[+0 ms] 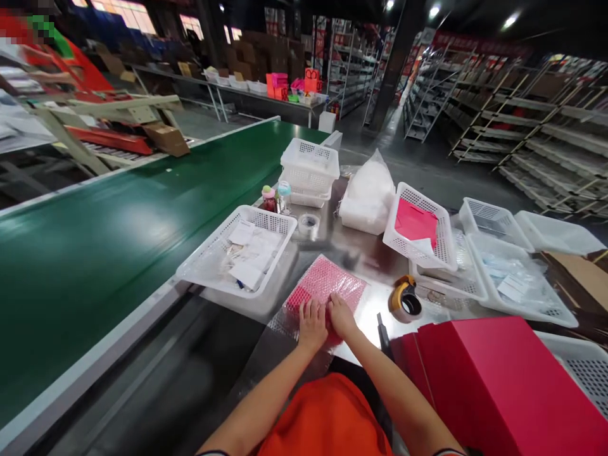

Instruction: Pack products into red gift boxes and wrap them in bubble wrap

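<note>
A flat red item wrapped in clear bubble wrap [332, 278] lies on the metal table in front of me. My left hand [312, 326] rests on its near edge, fingers stretched out and a little apart on the plastic. Beside it, my right hand [341, 316] has its fingers curled together at the same near edge, closed on the bubble wrap. Loose wrap spreads out at the left and near side. To the right are a tape dispenser [406, 301] with a yellow-orange part and a dark cutter knife [382, 332].
A white basket [190, 269] with papers and small bags stands left, beside the green conveyor belt [142, 215]. A tape roll [308, 225], small bottles [269, 199] and stacked baskets [311, 158] stand behind. Large red boxes [513, 373] occupy the near right; more baskets [444, 218] stand beyond.
</note>
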Available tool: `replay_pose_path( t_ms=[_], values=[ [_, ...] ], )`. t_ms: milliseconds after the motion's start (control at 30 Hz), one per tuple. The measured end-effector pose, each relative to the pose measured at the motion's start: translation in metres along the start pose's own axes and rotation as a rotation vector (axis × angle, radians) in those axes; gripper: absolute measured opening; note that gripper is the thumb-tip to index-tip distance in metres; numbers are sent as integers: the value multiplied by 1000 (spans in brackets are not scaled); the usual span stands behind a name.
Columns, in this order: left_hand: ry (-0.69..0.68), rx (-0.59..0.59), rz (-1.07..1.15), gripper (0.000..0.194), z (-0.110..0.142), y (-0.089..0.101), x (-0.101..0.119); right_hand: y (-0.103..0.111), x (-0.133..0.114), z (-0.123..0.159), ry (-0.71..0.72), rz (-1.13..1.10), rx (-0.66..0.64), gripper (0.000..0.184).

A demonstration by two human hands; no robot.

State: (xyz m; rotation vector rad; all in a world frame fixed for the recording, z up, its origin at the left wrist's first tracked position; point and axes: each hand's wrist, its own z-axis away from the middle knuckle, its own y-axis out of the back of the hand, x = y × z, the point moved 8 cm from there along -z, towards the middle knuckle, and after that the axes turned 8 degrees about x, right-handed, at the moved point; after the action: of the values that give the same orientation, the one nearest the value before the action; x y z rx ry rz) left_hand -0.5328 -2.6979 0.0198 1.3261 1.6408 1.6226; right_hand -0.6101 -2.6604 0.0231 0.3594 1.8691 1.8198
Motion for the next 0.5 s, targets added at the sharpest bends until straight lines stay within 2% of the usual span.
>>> replay_pose_path(
  t_ms=[67,200,267,333,400,500],
  values=[
    [-107,-32,-11,66,-2,2,2,-4,2,5,17,-40,-5,45],
    [-308,-198,17,82,-9,3,-2,-7,1,19,56,-134,-14,59],
    [-367,-275,7,89,-10,2,-6,-3,1,22,68,-186,-11,58],
    [-386,-301,-22,87,-12,2,-8,4,8,17,72,-245,-17,48],
    [-391,-303,-48,80,-13,1,-8,16,28,-1,32,-299,-20,37],
    [-415,-294,-67,71,-10,-5,-8,36,82,-45,-146,-351,8,36]
  ],
)
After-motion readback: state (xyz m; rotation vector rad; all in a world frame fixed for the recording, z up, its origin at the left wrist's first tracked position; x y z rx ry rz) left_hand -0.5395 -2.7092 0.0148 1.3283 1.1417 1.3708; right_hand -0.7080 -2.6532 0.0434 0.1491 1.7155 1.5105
